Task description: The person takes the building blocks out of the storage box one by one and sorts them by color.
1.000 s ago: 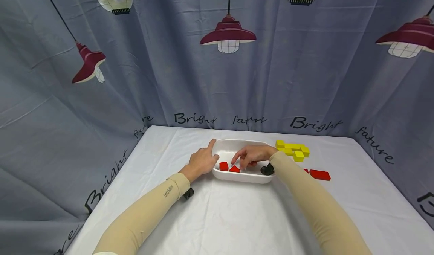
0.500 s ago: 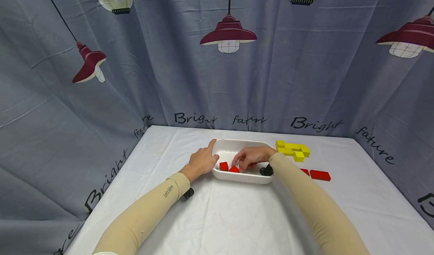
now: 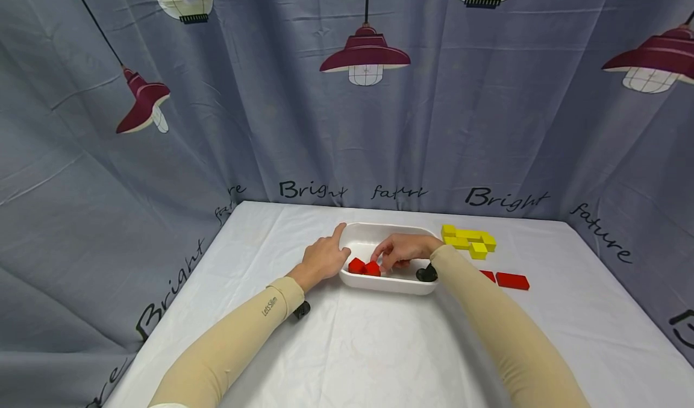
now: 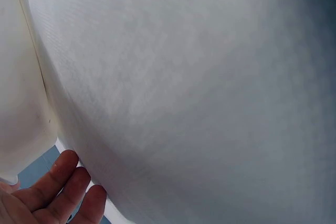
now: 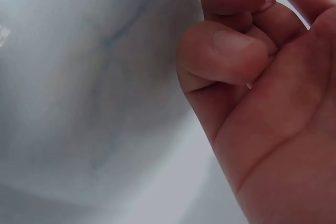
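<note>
In the head view, a white plastic tray (image 3: 387, 284) stands on the table with two red blocks near its front left corner. My left hand (image 3: 322, 258) holds the tray's left rim, index finger stretched along the back corner and thumb over the edge. Three loosely bent fingers (image 4: 60, 195) show below the tray in the left wrist view. My right hand (image 3: 403, 249) reaches inside, thumb and index finger pinching the right-hand red block (image 3: 372, 269). Against it on the left lies the other red block (image 3: 356, 266), turned corner up. The right wrist view shows curled fingers (image 5: 226, 56); the block is hidden there.
Several yellow blocks (image 3: 468, 239) lie together right of the tray. Nearer, a flat red block (image 3: 512, 281) and another red piece (image 3: 489, 275) lie partly beside my right sleeve. The white-clothed table (image 3: 368, 348) ends at a grey curtain (image 3: 303, 125).
My right thumb and index finger have closed in on the right-hand red block, which has shifted slightly left. The left-hand red block has turned. My left hand stays in place.
</note>
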`<state>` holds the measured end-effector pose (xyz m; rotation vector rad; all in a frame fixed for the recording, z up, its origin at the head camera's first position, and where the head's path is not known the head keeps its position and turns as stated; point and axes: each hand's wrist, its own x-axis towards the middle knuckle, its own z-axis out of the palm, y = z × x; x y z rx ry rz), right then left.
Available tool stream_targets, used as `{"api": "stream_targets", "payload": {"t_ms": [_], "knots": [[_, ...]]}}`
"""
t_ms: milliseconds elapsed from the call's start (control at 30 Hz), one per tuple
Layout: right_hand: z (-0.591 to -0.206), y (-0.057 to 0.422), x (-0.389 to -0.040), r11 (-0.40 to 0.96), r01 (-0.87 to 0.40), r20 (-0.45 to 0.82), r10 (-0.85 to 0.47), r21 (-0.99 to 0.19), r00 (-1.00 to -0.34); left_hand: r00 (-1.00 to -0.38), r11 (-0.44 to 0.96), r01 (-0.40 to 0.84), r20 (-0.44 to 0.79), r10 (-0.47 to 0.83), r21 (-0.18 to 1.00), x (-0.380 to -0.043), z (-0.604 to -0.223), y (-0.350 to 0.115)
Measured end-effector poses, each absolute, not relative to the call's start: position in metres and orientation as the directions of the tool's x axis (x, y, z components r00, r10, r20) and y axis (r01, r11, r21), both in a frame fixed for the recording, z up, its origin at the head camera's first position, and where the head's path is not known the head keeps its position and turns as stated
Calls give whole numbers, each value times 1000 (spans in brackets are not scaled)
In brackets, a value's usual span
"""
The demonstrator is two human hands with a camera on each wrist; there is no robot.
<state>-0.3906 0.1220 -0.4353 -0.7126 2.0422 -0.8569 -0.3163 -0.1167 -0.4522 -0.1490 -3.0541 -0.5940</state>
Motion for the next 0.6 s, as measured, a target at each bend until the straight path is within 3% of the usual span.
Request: {"api": "stream_targets", "payload": {"t_ms": [600], "knots": [[-420,123,-392,649,-279,-390,-688,-708,-612,-995,921,96,43,86,377,-315,-450,-116]]}}
